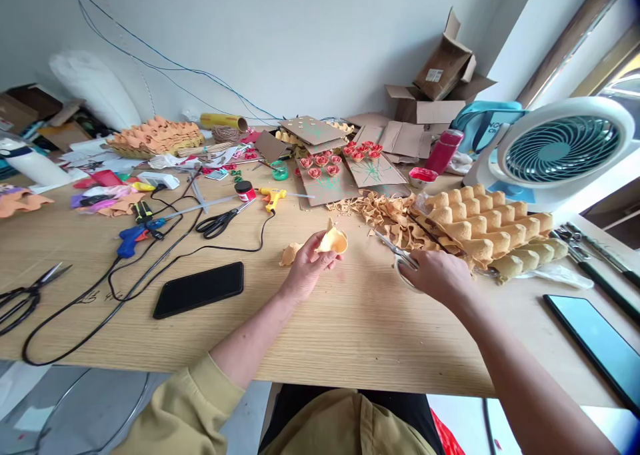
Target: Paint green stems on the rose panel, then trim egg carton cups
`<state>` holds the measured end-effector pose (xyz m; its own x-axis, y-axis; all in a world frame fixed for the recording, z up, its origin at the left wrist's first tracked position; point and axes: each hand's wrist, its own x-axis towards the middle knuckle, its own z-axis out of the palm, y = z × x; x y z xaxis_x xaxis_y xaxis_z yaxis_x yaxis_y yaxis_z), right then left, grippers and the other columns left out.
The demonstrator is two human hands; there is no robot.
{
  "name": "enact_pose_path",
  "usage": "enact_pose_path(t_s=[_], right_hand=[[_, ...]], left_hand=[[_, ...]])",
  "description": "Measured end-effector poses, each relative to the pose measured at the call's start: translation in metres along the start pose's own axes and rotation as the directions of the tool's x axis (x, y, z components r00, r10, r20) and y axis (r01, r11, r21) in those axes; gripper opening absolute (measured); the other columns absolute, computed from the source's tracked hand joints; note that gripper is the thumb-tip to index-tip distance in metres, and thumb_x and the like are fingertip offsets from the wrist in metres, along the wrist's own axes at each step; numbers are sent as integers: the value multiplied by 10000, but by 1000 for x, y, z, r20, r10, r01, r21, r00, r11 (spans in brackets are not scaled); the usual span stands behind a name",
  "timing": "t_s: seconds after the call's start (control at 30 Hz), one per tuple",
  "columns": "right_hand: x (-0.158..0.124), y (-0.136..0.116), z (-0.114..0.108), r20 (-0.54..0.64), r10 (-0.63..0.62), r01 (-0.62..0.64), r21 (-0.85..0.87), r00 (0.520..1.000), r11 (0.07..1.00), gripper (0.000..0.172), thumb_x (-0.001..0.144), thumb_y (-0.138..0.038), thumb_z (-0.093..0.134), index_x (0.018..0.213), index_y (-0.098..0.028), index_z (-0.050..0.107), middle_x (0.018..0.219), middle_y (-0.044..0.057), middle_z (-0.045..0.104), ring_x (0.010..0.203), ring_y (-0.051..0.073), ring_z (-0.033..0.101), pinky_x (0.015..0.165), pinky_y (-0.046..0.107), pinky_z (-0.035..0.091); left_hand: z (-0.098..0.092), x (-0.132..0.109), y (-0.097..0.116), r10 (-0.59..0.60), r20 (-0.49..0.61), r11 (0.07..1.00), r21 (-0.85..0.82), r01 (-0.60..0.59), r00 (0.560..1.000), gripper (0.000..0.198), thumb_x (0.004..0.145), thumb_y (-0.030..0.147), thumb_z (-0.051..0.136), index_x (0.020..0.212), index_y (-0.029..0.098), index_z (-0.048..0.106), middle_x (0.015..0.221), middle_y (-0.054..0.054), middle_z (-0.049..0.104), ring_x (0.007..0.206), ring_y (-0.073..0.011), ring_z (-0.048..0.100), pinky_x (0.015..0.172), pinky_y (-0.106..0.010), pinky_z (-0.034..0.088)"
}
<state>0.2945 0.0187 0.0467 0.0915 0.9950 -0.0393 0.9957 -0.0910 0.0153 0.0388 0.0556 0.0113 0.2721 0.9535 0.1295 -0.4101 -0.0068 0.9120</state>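
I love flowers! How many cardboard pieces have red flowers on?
2: the left cardboard piece, right of the yellow glue gun, and the right cardboard piece beside it. More may be hidden.

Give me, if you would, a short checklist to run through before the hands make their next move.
1. Left hand has hold of the carton cup: ok.
2. Right hand has hold of the scissors: ok.
3. Scissors apart from the carton cup: ok, a gap shows between them.
4. Scissor tips well away from the scraps: not ok, they point right beside the pile.
5. Yellow glue gun switched off: cannot tell.
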Motion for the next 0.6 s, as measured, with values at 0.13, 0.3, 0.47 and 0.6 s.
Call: enact_pose_path(t_s=[0.13, 0.3, 0.47, 0.6], right_hand=[[-3, -9, 4, -70, -146, 161, 312, 987, 936, 388, 903, -551, 498, 705, -220, 544, 576, 7, 545, 541, 147, 481, 527, 274, 254], [-16, -15, 15, -112, -331, 324, 630, 937, 706, 387, 926, -538, 503, 714, -215, 486, 619, -40, 468, 596, 120, 431, 561, 248, 318], [-20, -15, 13, -80, -420, 373, 629, 904, 683, 330, 943, -502, 498, 802, -207, 538, 689, -21, 554, 646, 138, 491, 600, 264, 352], [-22, -18, 10, -94, -461, 420, 599, 883, 682, 273, 935, -454, 521, 820, -208, 548, 680, -21, 554, 644, 141, 501, 612, 265, 367]], left_hand=[[4, -3, 2, -59, 5, 996, -61, 59, 998, 521, 672, 370, 880, 1111, 222, 641, 954, -26, 660, 758, -128, 657, 629, -233, 406], [6, -3, 4, -96, 1, 989, -111, 96, 995, 527, 633, 348, 905, 1074, 204, 656, 882, -13, 668, 750, -120, 651, 615, -215, 391], [3, -3, 4, -127, 26, 982, -140, 129, 992, 521, 644, 350, 897, 1077, 191, 654, 838, -9, 670, 720, -117, 642, 610, -217, 399], [3, -4, 4, -123, 42, 984, -122, 127, 992, 576, 623, 393, 903, 1096, 195, 642, 867, -15, 675, 707, -119, 632, 617, -230, 412]])
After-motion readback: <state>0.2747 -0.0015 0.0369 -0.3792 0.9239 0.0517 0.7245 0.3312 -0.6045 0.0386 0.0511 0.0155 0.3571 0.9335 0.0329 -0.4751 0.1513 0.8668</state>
